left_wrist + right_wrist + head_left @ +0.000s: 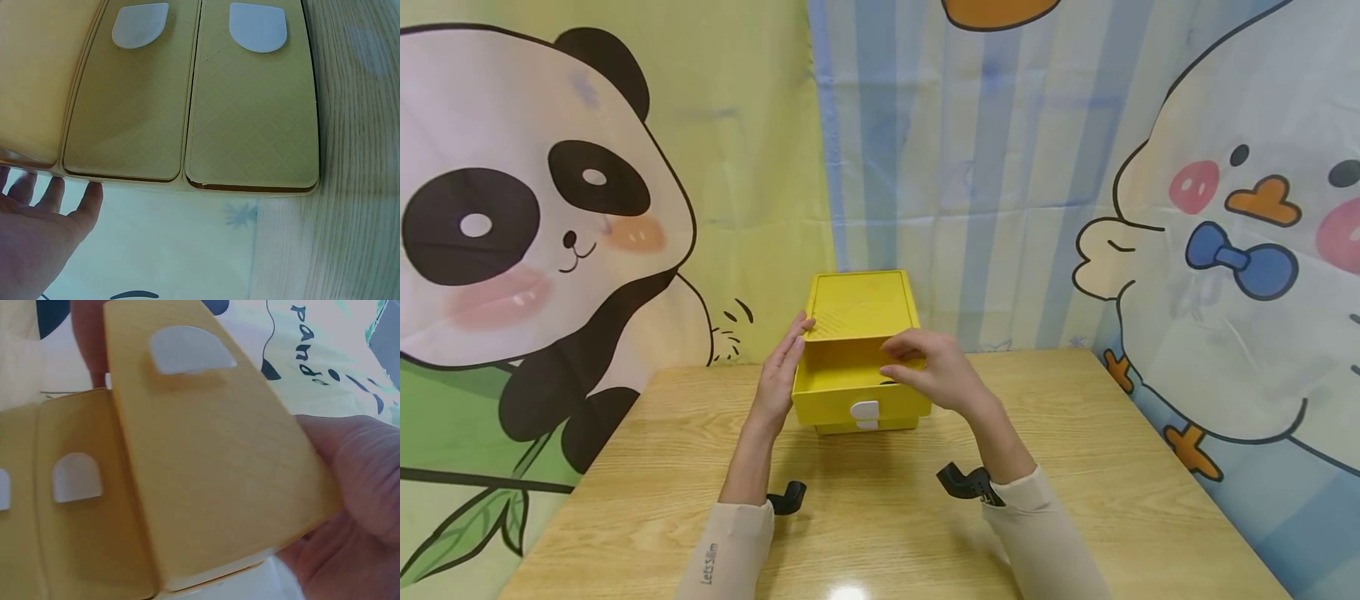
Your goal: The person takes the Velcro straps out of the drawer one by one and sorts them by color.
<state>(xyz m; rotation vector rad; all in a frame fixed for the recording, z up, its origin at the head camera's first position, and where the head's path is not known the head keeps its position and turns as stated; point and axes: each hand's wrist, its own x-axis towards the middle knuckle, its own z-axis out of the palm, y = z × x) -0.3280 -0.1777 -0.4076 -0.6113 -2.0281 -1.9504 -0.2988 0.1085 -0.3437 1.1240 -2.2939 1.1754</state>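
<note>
A small yellow drawer cabinet (861,302) stands on the table with its top drawer (831,407) pulled out toward me. My left hand (777,385) rests along the cabinet's left side, fingers straight, fingertips (91,195) at its edge in the left wrist view. Over the right part of the drawer, my right hand (946,373) has its fingers bent and the thumb apart from them, with a gap between. A small dark thing (889,382) shows just below that thumb, inside the drawer; most of it is hidden. In the right wrist view the drawer front (219,469) covers the right fingertips.
Lower drawers (250,119) with white tabs (257,26) are pushed in beneath the top one. The wooden table (865,517) runs back to curtains printed with a panda (625,333) and a white bird (1232,358). Black wrist mounts (962,482) stick out from both wrists.
</note>
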